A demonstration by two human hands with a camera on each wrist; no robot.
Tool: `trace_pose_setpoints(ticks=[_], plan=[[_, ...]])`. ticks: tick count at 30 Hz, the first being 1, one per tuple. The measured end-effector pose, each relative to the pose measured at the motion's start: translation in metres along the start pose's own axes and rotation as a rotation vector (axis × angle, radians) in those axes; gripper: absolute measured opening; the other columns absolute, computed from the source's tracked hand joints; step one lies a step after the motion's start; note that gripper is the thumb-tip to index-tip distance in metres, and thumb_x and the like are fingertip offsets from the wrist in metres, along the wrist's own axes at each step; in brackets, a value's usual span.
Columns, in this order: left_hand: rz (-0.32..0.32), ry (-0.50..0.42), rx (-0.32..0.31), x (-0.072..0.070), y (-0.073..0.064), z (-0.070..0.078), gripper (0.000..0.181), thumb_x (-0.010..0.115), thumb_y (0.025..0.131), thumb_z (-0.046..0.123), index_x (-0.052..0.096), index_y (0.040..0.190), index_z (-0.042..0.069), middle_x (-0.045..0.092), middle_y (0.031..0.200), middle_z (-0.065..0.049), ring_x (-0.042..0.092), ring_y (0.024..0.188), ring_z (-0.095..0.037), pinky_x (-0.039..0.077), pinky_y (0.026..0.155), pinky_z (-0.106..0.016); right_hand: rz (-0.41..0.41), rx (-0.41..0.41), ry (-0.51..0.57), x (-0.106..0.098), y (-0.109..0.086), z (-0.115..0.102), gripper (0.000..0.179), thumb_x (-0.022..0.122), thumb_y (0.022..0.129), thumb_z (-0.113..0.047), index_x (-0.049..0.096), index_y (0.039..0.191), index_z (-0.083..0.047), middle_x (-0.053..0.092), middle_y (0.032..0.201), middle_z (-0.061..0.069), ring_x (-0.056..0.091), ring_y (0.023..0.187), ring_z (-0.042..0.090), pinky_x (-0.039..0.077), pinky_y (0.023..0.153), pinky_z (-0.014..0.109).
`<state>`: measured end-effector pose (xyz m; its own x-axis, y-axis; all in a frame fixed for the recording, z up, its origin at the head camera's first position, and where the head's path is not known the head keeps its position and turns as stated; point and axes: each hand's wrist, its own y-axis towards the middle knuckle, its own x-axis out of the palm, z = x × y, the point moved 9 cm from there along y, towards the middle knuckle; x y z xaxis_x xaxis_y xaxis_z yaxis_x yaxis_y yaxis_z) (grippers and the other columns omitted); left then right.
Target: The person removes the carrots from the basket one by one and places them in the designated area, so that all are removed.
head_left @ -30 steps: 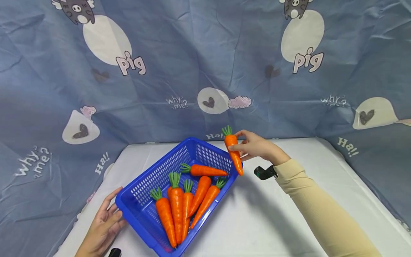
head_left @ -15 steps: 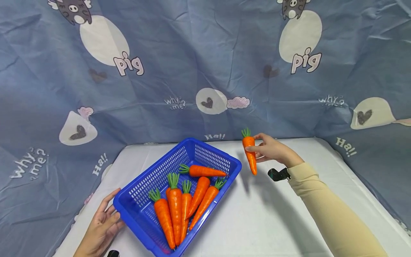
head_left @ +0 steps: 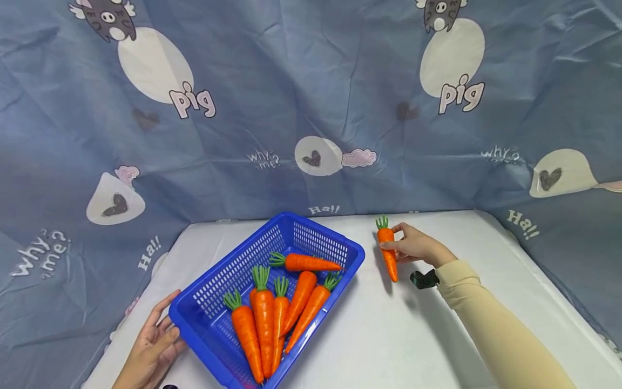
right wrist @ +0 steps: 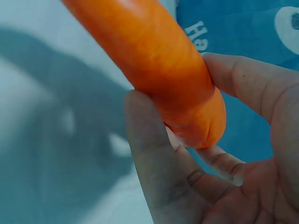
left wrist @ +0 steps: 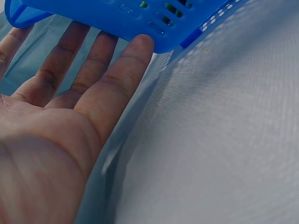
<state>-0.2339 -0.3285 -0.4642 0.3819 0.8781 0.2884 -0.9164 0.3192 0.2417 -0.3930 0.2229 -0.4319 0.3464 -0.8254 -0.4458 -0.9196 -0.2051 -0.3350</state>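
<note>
An orange carrot (head_left: 387,254) with green stem stubs is pinched between the thumb and fingers of my right hand (head_left: 415,244). It hangs slightly tilted, tip down, just over the white table, right of the basket. In the right wrist view, the carrot (right wrist: 163,60) crosses the frame between thumb and fingers. My left hand (head_left: 150,346) is at the near left corner of a blue plastic basket (head_left: 194,340). In the left wrist view its extended fingers (left wrist: 117,88) touch the basket wall (left wrist: 112,23). Several carrots (head_left: 264,324) lie in the basket, one crosswise (head_left: 311,263) at the far end.
A white cloth-covered table (head_left: 369,335) lies under everything. Behind it hangs a blue printed curtain (head_left: 272,81), which also runs along both sides. A black wrist device (head_left: 424,279) sits at the right cuff.
My right hand has carried the carrot from above the basket's right rim out to the right, then down close to the table. My left hand stays at the basket corner.
</note>
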Motion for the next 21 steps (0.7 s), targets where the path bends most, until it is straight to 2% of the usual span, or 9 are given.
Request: trace_pose_setpoints(ticks=[6, 15, 21], plan=[[0.007, 0.003, -0.001, -0.002, 0.001, -0.001, 0.068, 0.034, 0.112, -0.007, 0.028, 0.169, 0.030, 0.062, 0.154, 0.006, 0.066, 0.135, -0.012, 0.063, 0.102, -0.037, 0.000, 0.014, -0.043, 0.005, 0.006, 0.014, 0.070, 0.073, 0.102, -0.029, 0.033, 0.151, 0.003, 0.057, 0.100, 0.012, 0.060, 0.076, 0.014, 0.066, 0.077, 0.030], [0.038, 0.021, -0.025, -0.005, 0.001, -0.002, 0.068, 0.035, 0.112, -0.006, 0.029, 0.169, 0.032, 0.063, 0.153, 0.009, 0.067, 0.134, -0.011, 0.063, 0.101, -0.036, 0.009, 0.037, -0.078, 0.017, 0.009, 0.021, 0.066, 0.073, 0.102, -0.025, 0.034, 0.147, 0.004, 0.054, 0.118, 0.023, 0.061, 0.078, 0.019, 0.063, 0.073, 0.029], [-0.006, -0.022, -0.007, -0.001, 0.001, -0.001, 0.068, 0.034, 0.112, -0.008, 0.028, 0.169, 0.030, 0.062, 0.154, 0.006, 0.067, 0.135, -0.013, 0.062, 0.102, -0.036, 0.012, 0.036, -0.089, 0.021, 0.008, 0.022, 0.066, 0.074, 0.102, -0.023, 0.031, 0.146, 0.003, 0.052, 0.127, 0.029, 0.063, 0.082, 0.021, 0.065, 0.074, 0.031]])
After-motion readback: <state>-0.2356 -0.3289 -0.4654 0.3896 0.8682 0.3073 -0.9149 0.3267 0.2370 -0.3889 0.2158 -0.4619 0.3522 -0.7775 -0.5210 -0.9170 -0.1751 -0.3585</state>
